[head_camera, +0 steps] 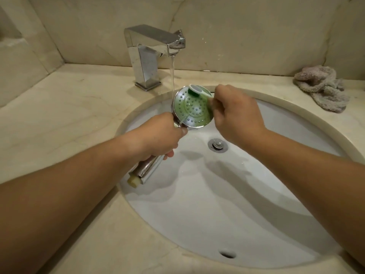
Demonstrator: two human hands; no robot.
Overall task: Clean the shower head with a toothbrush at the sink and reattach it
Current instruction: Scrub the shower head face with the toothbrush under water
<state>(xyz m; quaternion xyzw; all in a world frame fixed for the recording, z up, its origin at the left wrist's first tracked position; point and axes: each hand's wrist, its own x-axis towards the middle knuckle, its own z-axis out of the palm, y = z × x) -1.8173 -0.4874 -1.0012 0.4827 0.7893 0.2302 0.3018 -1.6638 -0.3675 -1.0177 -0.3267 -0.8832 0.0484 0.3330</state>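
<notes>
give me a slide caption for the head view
Left hand holds shower head under running tap; right hand scrubs it with toothbrush.

Both forearms out fwd, L hand [162, 135] grip curled tight, R hand [235, 113] grip pinched, knuckles up.

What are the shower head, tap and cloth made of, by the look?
Shower head: mirror-chromed shell, metal or plated plastic; greenish face, likely plastic, with dotted nozzles. Tap: polished chrome metal, sharp reflections, white spotting at the spout. Cloth: fluffy looped fabric, probably microfibre or terry, crumpled.
</notes>
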